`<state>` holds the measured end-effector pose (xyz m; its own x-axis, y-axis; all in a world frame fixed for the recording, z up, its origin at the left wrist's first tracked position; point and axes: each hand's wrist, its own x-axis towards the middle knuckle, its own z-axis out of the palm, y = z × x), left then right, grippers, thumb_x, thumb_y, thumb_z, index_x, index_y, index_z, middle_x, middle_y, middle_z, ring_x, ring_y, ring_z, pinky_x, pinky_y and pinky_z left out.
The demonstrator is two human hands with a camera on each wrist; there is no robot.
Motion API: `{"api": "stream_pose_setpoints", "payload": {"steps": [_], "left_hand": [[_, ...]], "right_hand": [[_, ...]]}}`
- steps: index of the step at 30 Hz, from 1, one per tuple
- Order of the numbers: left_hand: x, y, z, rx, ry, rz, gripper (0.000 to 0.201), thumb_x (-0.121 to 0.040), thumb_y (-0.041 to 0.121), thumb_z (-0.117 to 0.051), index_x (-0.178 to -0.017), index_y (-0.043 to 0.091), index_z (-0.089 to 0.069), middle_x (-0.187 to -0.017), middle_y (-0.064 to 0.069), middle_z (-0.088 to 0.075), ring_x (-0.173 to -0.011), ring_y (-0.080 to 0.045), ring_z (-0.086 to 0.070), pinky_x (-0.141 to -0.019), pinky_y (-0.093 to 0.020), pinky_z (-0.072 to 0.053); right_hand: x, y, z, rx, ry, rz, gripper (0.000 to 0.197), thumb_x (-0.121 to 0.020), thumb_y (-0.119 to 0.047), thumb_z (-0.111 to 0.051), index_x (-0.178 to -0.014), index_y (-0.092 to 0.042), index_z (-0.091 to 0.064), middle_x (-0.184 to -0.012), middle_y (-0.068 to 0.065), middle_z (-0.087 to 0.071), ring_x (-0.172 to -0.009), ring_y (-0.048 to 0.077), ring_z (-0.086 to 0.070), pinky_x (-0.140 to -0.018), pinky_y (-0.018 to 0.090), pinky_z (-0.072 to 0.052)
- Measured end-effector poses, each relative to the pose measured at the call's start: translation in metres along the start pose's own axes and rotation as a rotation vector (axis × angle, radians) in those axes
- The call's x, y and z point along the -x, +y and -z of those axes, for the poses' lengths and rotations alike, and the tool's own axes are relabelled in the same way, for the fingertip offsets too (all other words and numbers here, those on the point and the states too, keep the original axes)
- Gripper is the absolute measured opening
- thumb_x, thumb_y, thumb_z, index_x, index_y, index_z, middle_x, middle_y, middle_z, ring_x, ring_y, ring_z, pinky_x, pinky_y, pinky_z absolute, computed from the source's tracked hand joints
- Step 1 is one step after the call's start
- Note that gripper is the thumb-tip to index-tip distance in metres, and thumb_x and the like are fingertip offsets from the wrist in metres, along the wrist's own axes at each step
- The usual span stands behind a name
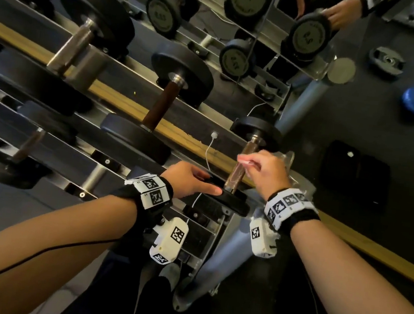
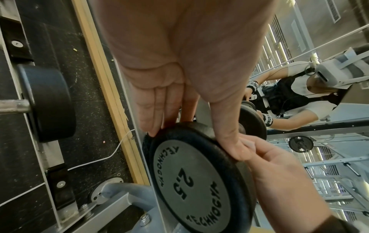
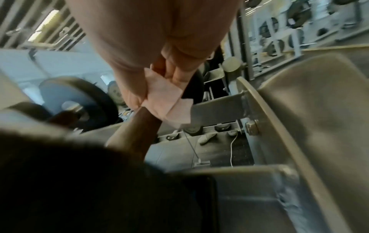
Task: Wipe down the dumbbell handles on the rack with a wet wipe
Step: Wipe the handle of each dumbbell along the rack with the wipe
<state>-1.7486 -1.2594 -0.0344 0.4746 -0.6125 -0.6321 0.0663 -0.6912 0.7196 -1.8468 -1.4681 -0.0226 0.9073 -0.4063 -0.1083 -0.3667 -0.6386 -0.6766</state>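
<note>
The 2.5 dumbbell (image 1: 239,166) lay at the right end of the rack (image 1: 121,75), its handle (image 1: 237,173) crossed by a wet wipe (image 3: 167,100) pinched in the right hand (image 1: 265,171). The left hand (image 1: 189,181) clasped the near end plate (image 2: 195,178), fingers (image 2: 151,113) and thumb curved over its rim. Heavier dumbbells (image 1: 160,105) sat leftward.

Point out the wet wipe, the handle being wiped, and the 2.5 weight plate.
wet wipe (image 3: 167,100), right wrist view, its flat middle.
handle (image 1: 237,173), head view, mid-shaft.
2.5 weight plate (image 2: 191,181), left wrist view, grey face.
</note>
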Motion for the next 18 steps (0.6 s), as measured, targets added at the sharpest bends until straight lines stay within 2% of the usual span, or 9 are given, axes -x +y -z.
{"api": "stream_pose_setpoints", "payload": {"steps": [3, 6, 7, 9, 11, 12, 13, 16, 18], "left_hand": [[-0.003, 0.000, 0.001, -0.015, -0.017, 0.019, 0.065, -0.066, 0.057, -0.083, -0.121, 0.026, -0.069, -0.109, 0.007, -0.072, -0.102, -0.012, -0.067, -0.100, -0.042, -0.053], [-0.004, -0.001, 0.001, -0.018, -0.015, 0.035, 0.064, -0.066, 0.059, -0.083, -0.120, 0.028, -0.069, -0.104, 0.008, -0.073, -0.096, -0.011, -0.068, -0.097, -0.040, -0.055], [-0.005, -0.001, 0.001, -0.018, -0.017, 0.036, 0.064, -0.065, 0.059, -0.083, -0.120, 0.028, -0.069, -0.101, 0.009, -0.073, -0.093, -0.010, -0.068, -0.095, -0.038, -0.056], [-0.006, -0.002, 0.003, -0.022, -0.028, 0.041, 0.067, -0.066, 0.059, -0.083, -0.122, 0.027, -0.068, -0.100, 0.008, -0.073, -0.091, -0.010, -0.068, -0.093, -0.038, -0.056], [-0.006, -0.002, 0.004, -0.033, -0.034, 0.048, 0.070, -0.066, 0.060, -0.083, -0.124, 0.027, -0.066, -0.103, 0.006, -0.072, -0.093, -0.012, -0.068, -0.095, -0.040, -0.056], [-0.007, -0.001, 0.005, -0.032, -0.037, 0.052, 0.070, -0.066, 0.060, -0.083, -0.124, 0.026, -0.066, -0.104, 0.006, -0.072, -0.094, -0.012, -0.068, -0.095, -0.040, -0.056], [-0.007, -0.001, 0.005, -0.024, -0.040, 0.056, 0.068, -0.066, 0.058, -0.084, -0.123, 0.026, -0.066, -0.104, 0.005, -0.072, -0.095, -0.013, -0.069, -0.096, -0.041, -0.056], [-0.008, -0.002, 0.005, 0.008, -0.049, 0.056, 0.065, -0.067, 0.054, -0.085, -0.122, 0.025, -0.067, -0.106, 0.004, -0.072, -0.098, -0.014, -0.069, -0.097, -0.041, -0.055], [-0.008, -0.004, 0.004, 0.014, -0.038, 0.048, 0.066, -0.067, 0.055, -0.084, -0.123, 0.024, -0.067, -0.107, 0.002, -0.073, -0.097, -0.014, -0.069, -0.097, -0.041, -0.055]], "right_hand": [[0.019, -0.005, -0.001, 0.013, -0.212, 0.031, 0.020, -0.090, -0.014, -0.067, -0.103, -0.027, -0.076, -0.092, -0.018, -0.061, -0.088, -0.005, -0.058, -0.087, 0.024, -0.047], [0.022, -0.009, 0.010, -0.048, -0.407, -0.038, 0.013, -0.089, -0.022, -0.070, -0.097, -0.030, -0.077, -0.086, -0.015, -0.068, -0.084, -0.003, -0.063, -0.084, 0.029, -0.051], [0.018, -0.009, 0.015, -0.103, -0.368, -0.061, 0.012, -0.089, -0.023, -0.070, -0.096, -0.031, -0.077, -0.087, -0.013, -0.069, -0.086, 0.000, -0.065, -0.084, 0.029, -0.051], [0.005, -0.007, 0.024, -0.183, -0.127, -0.089, 0.014, -0.090, -0.023, -0.069, -0.096, -0.032, -0.077, -0.090, -0.010, -0.067, -0.087, 0.003, -0.065, -0.084, 0.022, -0.051], [-0.009, -0.003, 0.031, -0.067, 0.118, 0.000, 0.017, -0.091, -0.021, -0.068, -0.101, -0.031, -0.077, -0.084, -0.013, -0.062, -0.083, -0.001, -0.060, -0.078, 0.008, -0.044], [-0.015, -0.001, 0.030, 0.011, 0.160, 0.041, 0.018, -0.091, -0.020, -0.067, -0.104, -0.029, -0.076, -0.082, -0.015, -0.059, -0.081, -0.004, -0.059, -0.075, 0.006, -0.042], [-0.018, 0.001, 0.028, 0.056, 0.145, 0.051, 0.017, -0.092, -0.022, -0.066, -0.105, -0.026, -0.076, -0.083, -0.015, -0.058, -0.080, -0.004, -0.058, -0.076, 0.008, -0.042], [-0.007, 0.003, 0.010, -0.064, 0.022, -0.076, 0.014, -0.094, -0.029, -0.064, -0.102, -0.025, -0.076, -0.095, -0.007, -0.063, -0.090, 0.006, -0.063, -0.087, 0.034, -0.054], [0.012, 0.002, -0.004, -0.133, -0.046, -0.063, 0.014, -0.093, -0.030, -0.064, -0.103, -0.033, -0.074, -0.100, -0.013, -0.065, -0.096, 0.001, -0.063, -0.091, 0.033, -0.053]]}}
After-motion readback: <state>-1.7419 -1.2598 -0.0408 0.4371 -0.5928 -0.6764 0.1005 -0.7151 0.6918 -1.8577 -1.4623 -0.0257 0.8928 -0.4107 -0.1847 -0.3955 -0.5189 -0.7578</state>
